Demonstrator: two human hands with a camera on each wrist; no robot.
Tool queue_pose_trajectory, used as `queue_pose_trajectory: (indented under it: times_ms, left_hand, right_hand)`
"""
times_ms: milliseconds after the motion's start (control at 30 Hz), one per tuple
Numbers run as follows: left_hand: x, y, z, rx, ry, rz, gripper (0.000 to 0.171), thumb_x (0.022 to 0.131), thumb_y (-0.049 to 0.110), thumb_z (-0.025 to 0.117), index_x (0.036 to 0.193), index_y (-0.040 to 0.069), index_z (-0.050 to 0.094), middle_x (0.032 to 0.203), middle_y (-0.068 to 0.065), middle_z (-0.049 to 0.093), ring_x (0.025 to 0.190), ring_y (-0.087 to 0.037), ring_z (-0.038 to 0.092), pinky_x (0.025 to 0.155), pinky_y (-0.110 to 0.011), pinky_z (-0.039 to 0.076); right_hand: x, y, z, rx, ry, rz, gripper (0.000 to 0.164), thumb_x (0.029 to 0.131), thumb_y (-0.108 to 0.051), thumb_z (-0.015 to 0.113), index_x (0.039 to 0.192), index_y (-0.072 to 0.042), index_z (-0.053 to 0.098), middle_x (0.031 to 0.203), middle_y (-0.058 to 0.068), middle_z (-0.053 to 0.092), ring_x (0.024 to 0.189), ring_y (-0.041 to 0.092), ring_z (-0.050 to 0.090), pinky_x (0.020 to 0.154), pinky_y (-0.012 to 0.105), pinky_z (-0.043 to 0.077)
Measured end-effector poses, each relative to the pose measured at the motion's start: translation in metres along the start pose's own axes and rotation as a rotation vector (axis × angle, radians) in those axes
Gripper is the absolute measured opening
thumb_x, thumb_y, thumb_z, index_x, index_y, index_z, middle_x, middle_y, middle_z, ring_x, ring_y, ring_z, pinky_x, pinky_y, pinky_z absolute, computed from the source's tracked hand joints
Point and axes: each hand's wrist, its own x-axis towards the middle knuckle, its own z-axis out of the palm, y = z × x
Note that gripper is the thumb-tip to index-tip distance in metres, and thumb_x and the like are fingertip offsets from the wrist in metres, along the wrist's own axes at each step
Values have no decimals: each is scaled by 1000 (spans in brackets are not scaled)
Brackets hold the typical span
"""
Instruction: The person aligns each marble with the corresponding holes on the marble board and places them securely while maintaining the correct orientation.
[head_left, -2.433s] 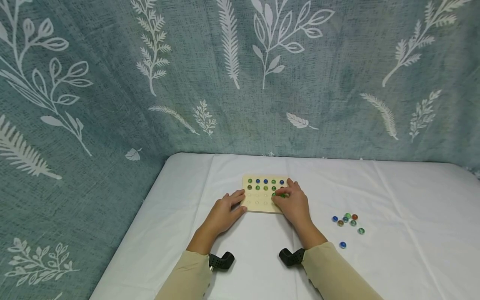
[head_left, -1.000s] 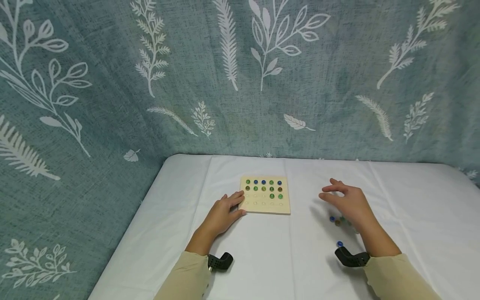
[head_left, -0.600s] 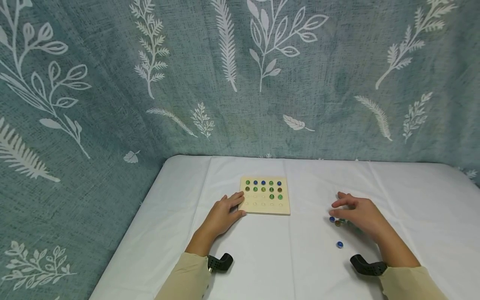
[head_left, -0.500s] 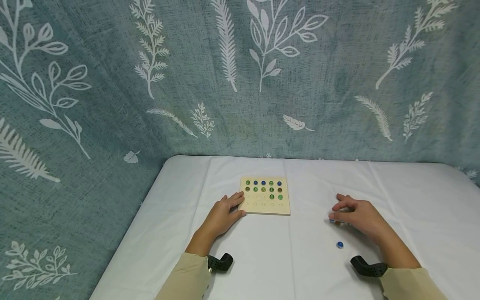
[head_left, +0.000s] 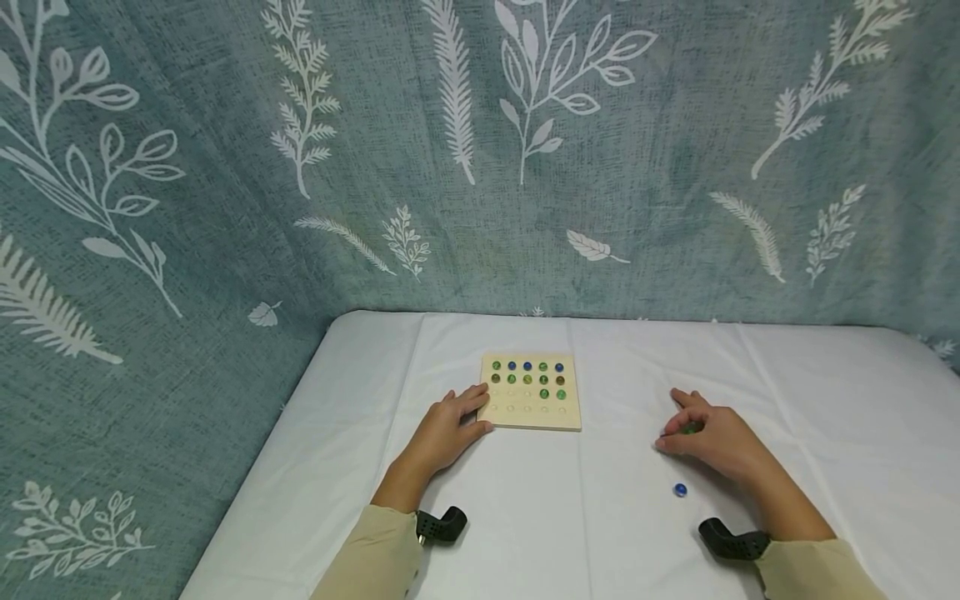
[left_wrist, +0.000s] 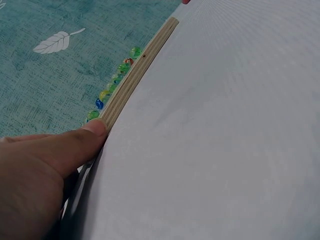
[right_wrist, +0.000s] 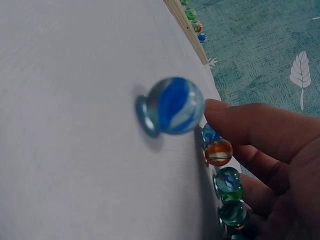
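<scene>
My left hand [head_left: 444,425] rests at the left side of a pale wooden peg-type board [head_left: 536,422] with rows of round hollows. Its fingers lie over the edge, and the thumb presses the near corner. Glass marbles fill the two far rows, and two green marbles [head_left: 552,394] sit at the right of the third. Over a cluster of marbles my right hand [head_left: 718,435] has thumb and index finger bent close together at a blue marble [right_wrist: 210,132]; I cannot tell whether they pinch it. An orange marble [right_wrist: 218,152] and several greenish marbles [right_wrist: 233,212] lie under the hand.
A single blue marble [head_left: 680,490] lies nearer me, apart from the cluster. The white cloth [head_left: 615,533] covers the table, whose far edge meets a teal curtain [head_left: 480,250] with white leaf prints. Each wrist wears a black camera.
My right hand has left the board, where a green marble now sits in the third row, and has moved right and down onto the loose marbles. The left hand stays on the board.
</scene>
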Motion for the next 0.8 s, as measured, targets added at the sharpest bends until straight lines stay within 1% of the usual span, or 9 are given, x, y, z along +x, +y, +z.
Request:
queue_pose_trajectory:
  times_ms: [267,567,667,800]
  left_hand:
    - [0,0,0,-2,-1,-7,56,91,31,71,142,13,54,153,6,43,145,-41,30,121,-51,28]
    - [1,-1,0,4,-6,-9,56,92,32,70,143,14,53,154,7,42,145,-41,30,121,-51,27]
    - [1,-1,0,10,-6,-12,56,92,32,70,143,15,53,154,8,42,145,-40,30,121,-51,28]
    - [1,-1,0,10,-5,-6,56,92,31,70,142,14,54,153,7,43,145,-41,30,120,-51,28]
  right_hand:
    - [0,0,1,-7,18,-10,35,75,-38,84,86,-8,71,157,25,30,147,49,10,115,68,17]
    - [2,1,2,-31,9,-4,34,73,-40,85,85,-10,74,157,24,28,148,48,9,114,70,17]
    - [2,0,1,-40,1,-3,33,74,-40,84,87,-10,75,157,24,28,148,49,10,114,70,17]
    - [2,-3,-1,-31,-6,14,36,78,-41,81,92,-9,76,157,23,29,148,49,11,115,69,19]
